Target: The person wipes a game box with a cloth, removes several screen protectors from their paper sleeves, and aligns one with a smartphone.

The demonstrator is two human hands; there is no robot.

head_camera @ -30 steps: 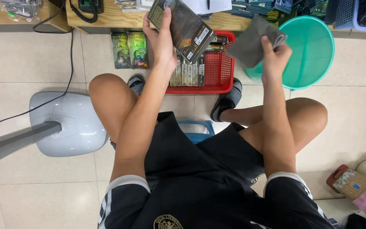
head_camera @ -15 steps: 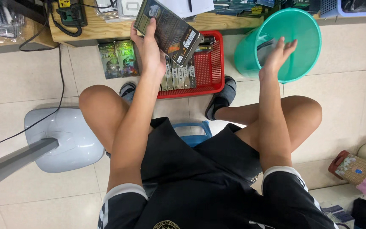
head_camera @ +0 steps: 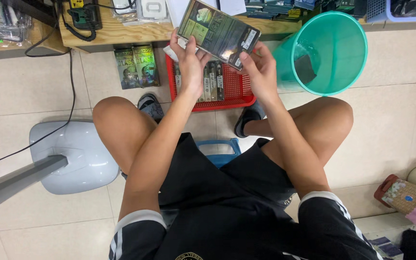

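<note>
My left hand (head_camera: 191, 60): it is clamped on the left end of the flat dark box (head_camera: 218, 34), with my thumb on the front and my fingers round the back
My right hand (head_camera: 261, 72): it pinches the right end of the same box, fingers closed on the edge
The box: I hold it up in the air over the red basket (head_camera: 239, 89), tilted a bit, its picture side up to me
In the basket: a few more flat boxes stand in a row on their edges
In the green bin (head_camera: 347, 53): one dark scrap (head_camera: 305, 69) lies down at the bottom
On the floor: two more boxes (head_camera: 136, 66) lie flat, just beside the basket, under the wooden bench (head_camera: 121, 33)
Done, I think: the scrap is thrown away in the bin
Left, I think: this box is not put down yet, and the ones in the basket and on the floor wait for me
</note>
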